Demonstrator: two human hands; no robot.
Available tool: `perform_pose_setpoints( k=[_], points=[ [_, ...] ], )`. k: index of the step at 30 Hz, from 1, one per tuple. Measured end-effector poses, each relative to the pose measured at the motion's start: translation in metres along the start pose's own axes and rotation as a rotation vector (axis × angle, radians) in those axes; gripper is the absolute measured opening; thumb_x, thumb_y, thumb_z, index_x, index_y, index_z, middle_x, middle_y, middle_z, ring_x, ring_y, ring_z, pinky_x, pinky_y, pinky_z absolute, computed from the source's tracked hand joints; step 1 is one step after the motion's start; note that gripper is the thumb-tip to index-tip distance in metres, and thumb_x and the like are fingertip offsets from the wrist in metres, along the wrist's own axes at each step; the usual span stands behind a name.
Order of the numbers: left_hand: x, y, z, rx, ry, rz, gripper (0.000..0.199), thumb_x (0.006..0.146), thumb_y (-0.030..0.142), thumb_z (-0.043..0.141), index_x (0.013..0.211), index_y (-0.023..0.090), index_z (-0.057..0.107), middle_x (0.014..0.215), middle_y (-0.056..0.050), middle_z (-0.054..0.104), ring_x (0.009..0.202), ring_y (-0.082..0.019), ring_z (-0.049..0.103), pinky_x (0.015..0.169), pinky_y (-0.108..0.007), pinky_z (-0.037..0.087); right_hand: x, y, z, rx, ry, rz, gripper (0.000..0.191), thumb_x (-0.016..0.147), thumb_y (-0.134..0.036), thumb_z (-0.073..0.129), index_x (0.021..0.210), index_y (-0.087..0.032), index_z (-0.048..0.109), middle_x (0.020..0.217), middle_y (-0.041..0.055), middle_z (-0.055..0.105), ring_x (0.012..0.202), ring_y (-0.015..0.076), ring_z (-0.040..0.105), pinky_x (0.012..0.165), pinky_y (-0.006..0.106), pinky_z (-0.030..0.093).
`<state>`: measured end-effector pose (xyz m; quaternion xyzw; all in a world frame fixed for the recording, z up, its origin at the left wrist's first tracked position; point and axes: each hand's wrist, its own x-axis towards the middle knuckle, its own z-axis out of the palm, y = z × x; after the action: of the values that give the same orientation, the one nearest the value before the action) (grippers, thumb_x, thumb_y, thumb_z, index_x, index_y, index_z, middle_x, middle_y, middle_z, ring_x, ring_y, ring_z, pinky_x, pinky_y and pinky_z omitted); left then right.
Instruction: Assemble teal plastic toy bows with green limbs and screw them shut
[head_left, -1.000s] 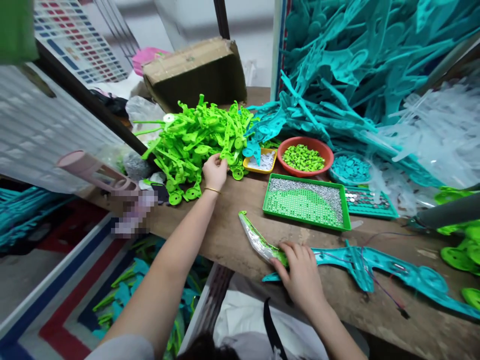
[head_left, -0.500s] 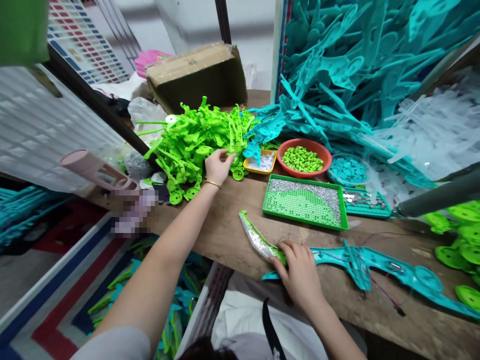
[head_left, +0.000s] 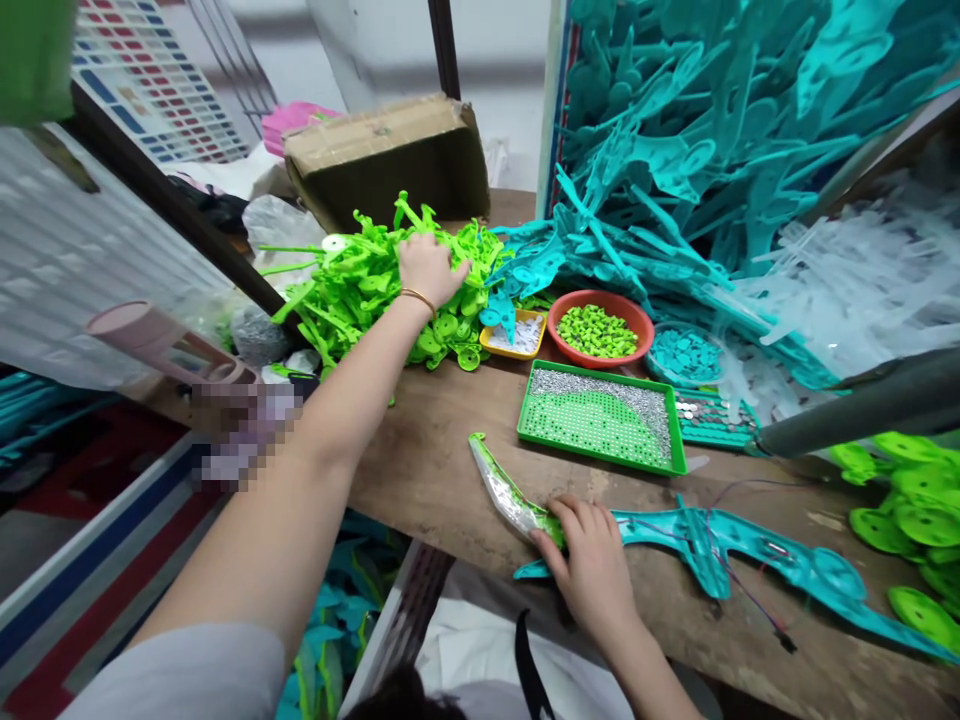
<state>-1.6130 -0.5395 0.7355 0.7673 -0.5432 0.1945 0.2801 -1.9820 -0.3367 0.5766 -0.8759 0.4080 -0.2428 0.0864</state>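
Note:
My left hand [head_left: 427, 268] reaches onto the heap of bright green plastic parts [head_left: 360, 290]; its fingertips are partly hidden among them, and whether it grips one is unclear. My right hand [head_left: 589, 555] rests with its fingers wrapped over the end of a green curved part with a clear cover [head_left: 504, 492]. This piece lies across the left part of a long teal plastic body [head_left: 806, 560], whose tip sticks out left of my right hand. Thin wires run over the teal body.
A green tray [head_left: 600, 418] of small metal pieces lies mid-table, behind it a yellow dish [head_left: 514, 335] and a red bowl [head_left: 600, 328]. Teal parts [head_left: 675, 150] are piled at the back right. An open cardboard box [head_left: 386, 165] stands behind the green heap. A dark pole [head_left: 862, 400] crosses the right side.
My left hand has moved farther back, from the heap's front right edge onto its top. The right hand stays on the green curved part. The view has shifted slightly.

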Motion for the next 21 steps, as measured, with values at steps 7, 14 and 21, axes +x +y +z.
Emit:
perform_pose_setpoints(
  k=[7, 14, 21],
  points=[
    [0.022, -0.052, -0.023, -0.145, 0.047, -0.268, 0.014, 0.079, 0.023, 0.06, 0.087, 0.013, 0.065, 0.11, -0.011, 0.065, 0.125, -0.029, 0.051, 0.115, -0.048, 0.024, 0.001, 0.0, -0.001, 0.003, -0.003, -0.012, 0.036, 0.098, -0.047, 0.042, 0.111, -0.02, 0.062, 0.108, 0.0068, 0.068, 0.099, 0.0239, 0.06, 0.099, 0.044, 0.036],
    [-0.013, -0.09, -0.045, -0.434, 0.421, -0.365, 0.016, 0.082, 0.018, 0.059, 0.094, 0.016, 0.07, 0.096, -0.006, 0.072, 0.096, -0.021, 0.068, 0.094, -0.035, 0.051, 0.001, 0.001, -0.001, -0.004, 0.0, -0.024, 0.036, 0.099, -0.046, 0.042, 0.112, -0.02, 0.062, 0.108, 0.0076, 0.068, 0.099, 0.0235, 0.06, 0.1, 0.044, 0.035],
    [-0.096, -0.076, -0.046, -0.532, 0.56, -0.277, 0.017, 0.082, 0.015, 0.061, 0.096, 0.015, 0.071, 0.1, -0.005, 0.074, 0.099, -0.017, 0.069, 0.098, -0.033, 0.053, 0.002, 0.002, -0.002, -0.008, -0.021, -0.032, 0.035, 0.098, -0.046, 0.042, 0.112, -0.02, 0.062, 0.109, 0.0078, 0.067, 0.099, 0.0239, 0.06, 0.098, 0.044, 0.036]
  ],
)
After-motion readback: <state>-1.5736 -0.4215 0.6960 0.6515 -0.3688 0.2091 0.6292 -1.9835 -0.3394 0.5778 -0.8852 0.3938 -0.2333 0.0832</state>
